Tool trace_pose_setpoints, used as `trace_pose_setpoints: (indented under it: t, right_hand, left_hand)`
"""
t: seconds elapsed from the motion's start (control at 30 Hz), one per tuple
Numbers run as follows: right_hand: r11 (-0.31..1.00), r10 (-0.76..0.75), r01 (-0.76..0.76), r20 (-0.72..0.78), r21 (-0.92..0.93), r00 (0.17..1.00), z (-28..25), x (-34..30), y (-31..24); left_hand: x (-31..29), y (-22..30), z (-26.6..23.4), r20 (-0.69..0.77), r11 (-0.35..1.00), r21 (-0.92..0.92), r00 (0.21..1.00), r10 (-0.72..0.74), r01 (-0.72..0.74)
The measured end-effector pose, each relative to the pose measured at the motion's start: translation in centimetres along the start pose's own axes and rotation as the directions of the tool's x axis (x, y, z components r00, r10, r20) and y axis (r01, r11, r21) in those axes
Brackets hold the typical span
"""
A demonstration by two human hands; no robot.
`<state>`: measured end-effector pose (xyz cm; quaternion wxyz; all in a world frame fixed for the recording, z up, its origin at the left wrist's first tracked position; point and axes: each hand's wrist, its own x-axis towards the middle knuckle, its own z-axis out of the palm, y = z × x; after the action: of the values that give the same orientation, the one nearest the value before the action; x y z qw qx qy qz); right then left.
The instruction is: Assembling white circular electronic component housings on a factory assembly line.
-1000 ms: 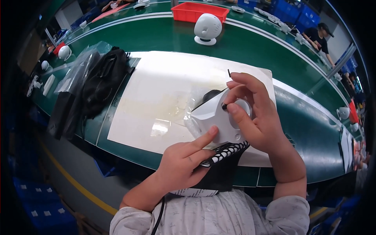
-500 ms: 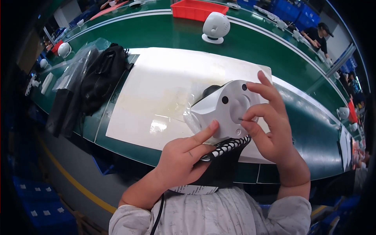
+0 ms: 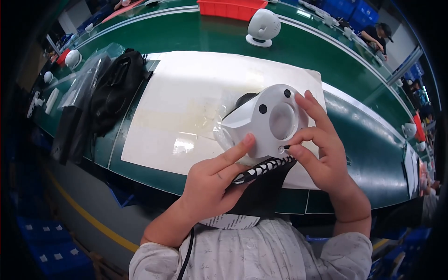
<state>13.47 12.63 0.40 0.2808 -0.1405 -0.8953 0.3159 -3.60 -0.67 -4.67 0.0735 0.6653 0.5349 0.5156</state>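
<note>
A white plastic appliance with a round base point(image 3: 266, 133) lies tilted on the white sheet, its underside facing me. Two black round pads point(image 3: 263, 109) sit in that underside, by a large circular recess. My right hand point(image 3: 322, 149) pinches a small black pad point(image 3: 286, 147) between thumb and forefinger, right beside a small bare round recess point(image 3: 281, 150) at the near edge. With its forefinger on the base, my left hand point(image 3: 217, 179) grips a bent black sheet with rows of punched holes point(image 3: 266, 170) showing white. Part of that sheet is hidden by the fingers.
The white sheet point(image 3: 163, 112) covers part of the green table. A black bag point(image 3: 116, 91) and clear plastic wrapping point(image 3: 86, 86) lie to the left. Beyond stand a white rounded appliance point(image 3: 263, 27) and a red bin point(image 3: 231, 8). Another person point(image 3: 375, 37) works at the far right.
My right thumb and forefinger have shifted slightly down and left with the black pad, from the large recess to the small one. The view has moved slightly.
</note>
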Motion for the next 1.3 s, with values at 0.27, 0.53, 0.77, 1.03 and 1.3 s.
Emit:
trace_pose_setpoints:
  t: [0.27, 0.53, 0.77, 1.03, 1.3]
  right_hand:
    - [0.984, -0.003, 0.005, 0.014, -0.179, 1.000, 0.0, -0.1, -1.2]
    - [0.661, -0.241, 0.302, 0.187, -0.687, 0.952, 0.2, -1.8, -2.3]
    - [0.715, -0.148, 0.238, 0.191, -0.657, 0.970, -0.8, -1.9, -2.4]
    - [0.803, -0.295, 0.304, 0.102, -0.512, 0.950, -0.2, -2.3, -0.8]
    - [0.902, -0.346, 0.321, -0.040, -0.288, 0.937, 0.1, -1.8, -0.8]
  left_hand:
    - [0.0, 0.0, 0.2, -0.027, 1.000, 0.011, 1.000, 0.012, -0.012]
    - [0.1, 0.7, -0.4, 0.077, 0.999, 0.003, 0.996, -0.050, 0.050]
    - [0.1, 0.3, 0.2, -0.027, 1.000, -0.002, 0.999, -0.020, 0.019]
    - [0.2, 0.4, 0.3, -0.037, 1.000, -0.001, 0.999, -0.003, 0.003]
    - [0.1, 0.3, 0.3, -0.050, 1.000, 0.007, 0.999, 0.012, -0.012]
